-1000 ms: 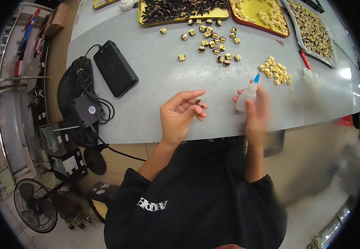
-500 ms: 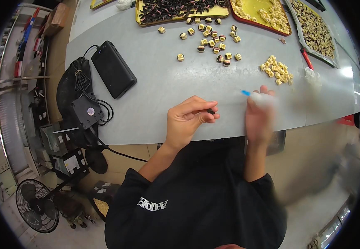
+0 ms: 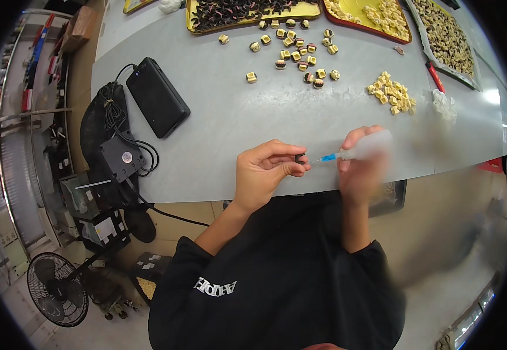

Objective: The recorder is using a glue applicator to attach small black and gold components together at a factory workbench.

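Between thumb and fingertips, my left hand [image 3: 265, 172] pinches a small dark curved piece [image 3: 300, 158]. My right hand [image 3: 361, 172] is wrapped round a translucent white squeeze bottle [image 3: 370, 144] with a blue needle tip [image 3: 327, 157]. That tip points left and ends close to the dark piece; whether it touches cannot be made out. Beyond my hands lies a loose group of small cream-and-dark assembled pieces [image 3: 296, 55]. A heap of cream-coloured small pieces [image 3: 391, 93] sits farther right on the grey table [image 3: 206, 146].
Along the far edge stand a yellow tray of dark curved pieces [image 3: 194, 26], a red-rimmed yellow tray [image 3: 376, 35] and a tray of mixed pieces [image 3: 446, 41]. A red pen-like tool [image 3: 434, 76] lies at right. A black power bank [image 3: 158, 97] and cables lie left.
My right hand has turned the bottle so its blue tip has come down and left, close to the dark piece. My left hand has stayed nearly in place.
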A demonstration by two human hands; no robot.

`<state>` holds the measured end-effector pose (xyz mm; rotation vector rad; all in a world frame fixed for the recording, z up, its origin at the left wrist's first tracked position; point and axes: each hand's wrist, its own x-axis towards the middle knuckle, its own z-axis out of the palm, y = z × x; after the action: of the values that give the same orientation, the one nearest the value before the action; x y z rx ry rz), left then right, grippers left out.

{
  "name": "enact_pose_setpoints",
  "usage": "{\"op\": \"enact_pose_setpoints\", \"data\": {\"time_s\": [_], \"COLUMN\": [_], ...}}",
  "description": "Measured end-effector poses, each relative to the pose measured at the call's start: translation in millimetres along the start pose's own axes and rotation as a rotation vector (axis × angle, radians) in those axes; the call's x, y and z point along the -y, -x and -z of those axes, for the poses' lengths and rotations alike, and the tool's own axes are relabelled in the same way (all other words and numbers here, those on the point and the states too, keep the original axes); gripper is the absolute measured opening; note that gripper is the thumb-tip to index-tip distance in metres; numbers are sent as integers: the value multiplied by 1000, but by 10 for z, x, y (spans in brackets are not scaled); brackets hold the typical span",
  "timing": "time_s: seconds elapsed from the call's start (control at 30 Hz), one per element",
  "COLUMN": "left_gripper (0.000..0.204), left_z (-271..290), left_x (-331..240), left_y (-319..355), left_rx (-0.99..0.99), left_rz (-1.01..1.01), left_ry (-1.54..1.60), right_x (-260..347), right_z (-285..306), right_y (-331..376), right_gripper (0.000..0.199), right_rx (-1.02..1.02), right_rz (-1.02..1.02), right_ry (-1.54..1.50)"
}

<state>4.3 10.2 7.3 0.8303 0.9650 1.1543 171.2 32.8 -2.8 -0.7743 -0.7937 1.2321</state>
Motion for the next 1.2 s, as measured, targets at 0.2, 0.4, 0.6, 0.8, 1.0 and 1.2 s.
{"op": "enact_pose_setpoints", "data": {"time_s": [0.2,0.4,0.6,0.8,1.0,1.2], "left_gripper": [19,14,14,15,19,18], "left_z": [14,-17,-5,6,12,-7], "left_x": [64,34,26,40,44,34], "left_y": [-5,3,1,1,3,11], "left_rx": [56,33,60,69,68,48], "left_rz": [-206,-226,-248,-267,-261,-236], "left_ry": [-64,-99,-169,-176,-167,-142], "right_x": [8,67,79,92,124,121], "right_z": [-27,-68,-108,-145,-161,-108], "right_y": [42,56,57,69,74,67], "right_gripper": [30,32,32,31,29,30], "right_rx": [66,76,104,87,63,57], "right_rz": [108,117,114,120,104,169], "right_ry": [100,180,204,272,279,304]}}
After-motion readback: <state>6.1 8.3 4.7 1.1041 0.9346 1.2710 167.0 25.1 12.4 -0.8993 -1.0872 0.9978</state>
